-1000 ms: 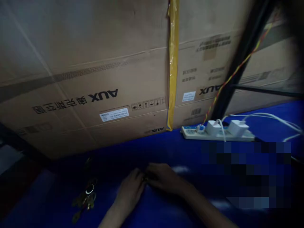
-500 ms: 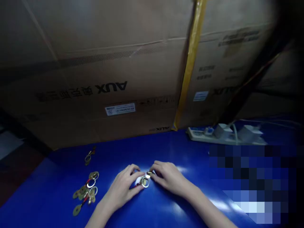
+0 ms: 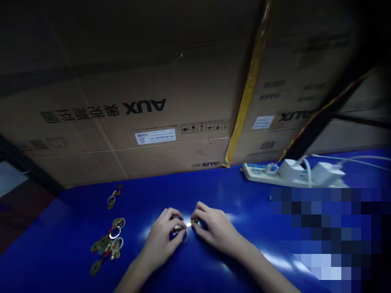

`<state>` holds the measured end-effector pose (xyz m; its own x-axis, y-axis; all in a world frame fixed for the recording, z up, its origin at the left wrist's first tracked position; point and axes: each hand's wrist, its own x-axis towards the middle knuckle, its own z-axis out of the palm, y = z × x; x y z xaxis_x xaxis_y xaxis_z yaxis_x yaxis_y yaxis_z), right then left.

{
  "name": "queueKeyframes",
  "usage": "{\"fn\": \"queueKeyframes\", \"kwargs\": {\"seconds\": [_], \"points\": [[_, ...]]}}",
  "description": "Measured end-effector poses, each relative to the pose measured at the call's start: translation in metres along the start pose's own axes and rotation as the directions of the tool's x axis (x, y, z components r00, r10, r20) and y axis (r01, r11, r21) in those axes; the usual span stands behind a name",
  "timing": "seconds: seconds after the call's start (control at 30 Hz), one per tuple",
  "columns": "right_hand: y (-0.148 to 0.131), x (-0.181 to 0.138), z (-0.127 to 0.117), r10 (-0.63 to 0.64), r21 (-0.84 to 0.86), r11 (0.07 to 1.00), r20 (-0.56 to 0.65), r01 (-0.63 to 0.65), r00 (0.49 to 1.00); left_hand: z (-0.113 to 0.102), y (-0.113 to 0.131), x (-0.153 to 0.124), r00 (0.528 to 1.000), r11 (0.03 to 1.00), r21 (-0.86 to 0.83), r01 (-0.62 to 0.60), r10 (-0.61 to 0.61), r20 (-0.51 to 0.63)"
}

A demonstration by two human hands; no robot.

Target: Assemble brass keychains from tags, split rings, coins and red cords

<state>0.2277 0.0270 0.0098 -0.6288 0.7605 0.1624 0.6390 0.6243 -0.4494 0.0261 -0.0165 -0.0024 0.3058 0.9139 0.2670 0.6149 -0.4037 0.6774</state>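
Note:
Both my hands rest on a glossy blue tabletop (image 3: 214, 191) and meet at a small metal ring piece (image 3: 187, 226) with a bit of red cord. My left hand (image 3: 163, 240) pinches its left side, fingers curled. From the right, my right hand (image 3: 214, 230) pinches the other side with thumb and forefinger. A cluster of brass coin-like charms with rings and red cord (image 3: 106, 246) lies to the left of my left hand. One single ring charm (image 3: 112, 197) lies further back.
Large cardboard boxes printed AUX (image 3: 146, 108) wall off the back of the table, with a yellow tape strip (image 3: 244, 106). A white power strip with two white adapters (image 3: 293, 173) and cables sits at the right rear. A blurred patch covers the right side.
The view has tilted down and steadied. My hands stay together on the small ring piece, which now sits more hidden between my fingertips. The charms at the left have not moved.

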Motion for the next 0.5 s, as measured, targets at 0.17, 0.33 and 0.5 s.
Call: {"fn": "queueKeyframes", "kwargs": {"seconds": [0.17, 0.33, 0.5], "points": [[0.002, -0.001, 0.002, 0.021, 0.123, 0.992, -0.075, -0.012, 0.997, -0.005, -0.003, 0.001, 0.958, 0.896, -0.358, 0.261, -0.286, -0.017], [0.006, -0.001, 0.008, -0.019, 0.142, 0.989, -0.112, 0.035, 0.994, -0.004, -0.016, 0.003, 0.899, 0.765, -0.518, 0.384, -0.437, 0.021], [0.007, 0.001, 0.01, -0.016, 0.141, 0.989, -0.114, 0.033, 0.993, -0.008, -0.024, 0.004, 0.901, 0.763, -0.512, 0.395, -0.431, 0.052]]}}
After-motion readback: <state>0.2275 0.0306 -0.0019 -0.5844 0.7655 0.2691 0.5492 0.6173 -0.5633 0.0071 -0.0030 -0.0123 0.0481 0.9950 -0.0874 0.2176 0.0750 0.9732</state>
